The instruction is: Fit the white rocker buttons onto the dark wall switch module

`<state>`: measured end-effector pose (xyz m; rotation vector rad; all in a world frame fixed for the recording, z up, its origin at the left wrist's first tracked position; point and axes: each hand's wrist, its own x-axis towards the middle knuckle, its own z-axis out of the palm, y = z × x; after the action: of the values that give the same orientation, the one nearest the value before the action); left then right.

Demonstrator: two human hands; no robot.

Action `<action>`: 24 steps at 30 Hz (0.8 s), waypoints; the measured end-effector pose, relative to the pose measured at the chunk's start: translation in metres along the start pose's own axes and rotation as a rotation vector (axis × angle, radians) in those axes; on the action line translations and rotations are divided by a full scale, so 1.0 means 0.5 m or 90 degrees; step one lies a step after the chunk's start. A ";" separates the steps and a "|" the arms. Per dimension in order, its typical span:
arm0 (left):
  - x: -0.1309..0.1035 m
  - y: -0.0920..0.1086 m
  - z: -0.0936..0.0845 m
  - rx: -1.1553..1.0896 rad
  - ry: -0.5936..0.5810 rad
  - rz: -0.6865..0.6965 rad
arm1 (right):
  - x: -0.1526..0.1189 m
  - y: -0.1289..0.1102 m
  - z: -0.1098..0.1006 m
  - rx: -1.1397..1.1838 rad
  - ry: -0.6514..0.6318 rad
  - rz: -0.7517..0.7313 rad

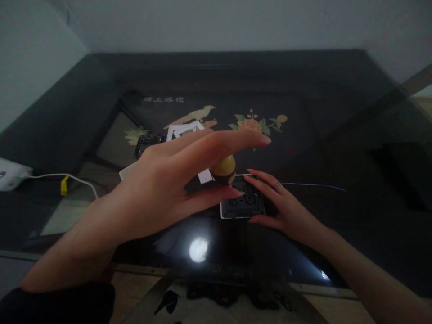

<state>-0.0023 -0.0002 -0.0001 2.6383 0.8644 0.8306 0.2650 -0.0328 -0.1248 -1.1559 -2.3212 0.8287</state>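
In the middle of the view my left hand (168, 175) is closed round the yellow-and-black handle of a screwdriver (223, 168), index finger stretched out above it. Its shaft and tip are hidden from me. Beneath and beside the handle lies a wall switch (245, 204), its black back facing up inside a white rim. My right hand (281, 202) grips the right side of this switch, with fingers at the far edge and thumb at the near edge.
White frames (182, 129), a small white piece (204, 176) and another black switch body (145, 143) lie beyond my left hand. At left, a white cable (72, 175) with a yellow tag (64, 185) runs from a white plug (13, 174). The glossy dark tabletop (324, 148) reflects light.
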 end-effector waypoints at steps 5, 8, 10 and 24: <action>-0.009 -0.001 -0.018 -0.075 -0.089 -0.064 | 0.001 -0.003 -0.001 -0.009 -0.007 0.005; -0.012 -0.004 -0.016 -0.079 -0.057 -0.053 | 0.001 -0.003 0.000 -0.010 -0.003 0.004; -0.009 -0.006 -0.005 -0.036 0.003 -0.030 | 0.001 -0.003 0.000 -0.012 -0.003 0.003; -0.004 -0.003 -0.004 -0.039 -0.003 -0.019 | 0.001 -0.002 0.001 -0.008 -0.004 0.002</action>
<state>-0.0053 0.0002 0.0000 2.5672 0.8616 0.8297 0.2639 -0.0331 -0.1246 -1.1638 -2.3338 0.8203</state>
